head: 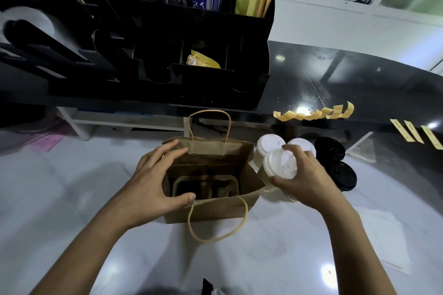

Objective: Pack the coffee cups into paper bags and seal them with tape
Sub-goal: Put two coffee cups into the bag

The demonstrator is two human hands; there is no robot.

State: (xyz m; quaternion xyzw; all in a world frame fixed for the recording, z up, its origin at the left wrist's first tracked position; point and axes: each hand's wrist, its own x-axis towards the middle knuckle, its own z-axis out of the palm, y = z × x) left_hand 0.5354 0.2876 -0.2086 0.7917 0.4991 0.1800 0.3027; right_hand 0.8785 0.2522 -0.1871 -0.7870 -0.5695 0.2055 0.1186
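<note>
Cup (pixel 280 165) just right of open bag (pixel 211 151), upright, centre frame.
Right hand (pixel 302 175) grip curled round cup; left hand (pixel 158 175) fingers spread, thumb hooked on the bag's rim.

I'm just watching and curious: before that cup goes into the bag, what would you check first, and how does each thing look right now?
1. Paper bag mouth open: ok, the left hand holds its rim apart.
2. Cup carrier seated at the bag bottom: ok, with no cup seen in it.
3. Grip on the white-lidded cup: ok, the right hand grips it by the lid.
4. Lid pressed fully on: cannot tell.
5. Cup over the bag opening: not ok, it is beside the bag's right wall.
6. Tape strips ready on the black counter edge: ok.
</note>
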